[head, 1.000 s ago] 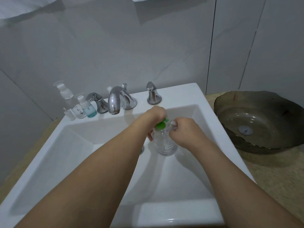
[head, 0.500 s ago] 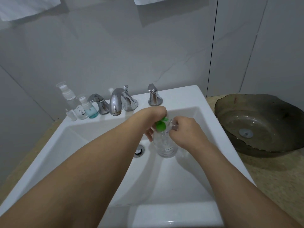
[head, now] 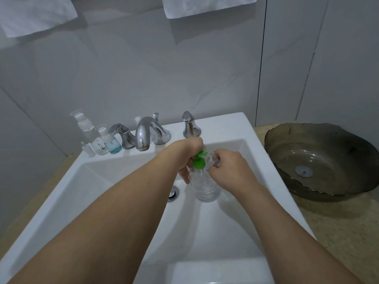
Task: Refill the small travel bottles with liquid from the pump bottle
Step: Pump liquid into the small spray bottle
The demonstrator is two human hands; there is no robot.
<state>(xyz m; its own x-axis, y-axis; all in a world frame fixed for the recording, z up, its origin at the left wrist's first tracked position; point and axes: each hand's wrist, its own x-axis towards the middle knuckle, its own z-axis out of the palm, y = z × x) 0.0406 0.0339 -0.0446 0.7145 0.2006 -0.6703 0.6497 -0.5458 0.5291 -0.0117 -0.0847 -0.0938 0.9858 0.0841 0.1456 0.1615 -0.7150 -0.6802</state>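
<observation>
Three small travel bottles (head: 96, 140) stand at the sink's (head: 254, 140) back left corner beside the faucet (head: 143, 134). Over the basin, the left hand (head: 187, 158) grips the clear pump bottle (head: 205, 187) by its green pump, while the right hand (head: 231, 169) pinches a small clear bottle (head: 214, 158) at the nozzle.

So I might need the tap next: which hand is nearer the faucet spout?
Left. The left hand sits just below and right of the faucet spout; the right hand is farther right, holding a small clear bottle.
</observation>
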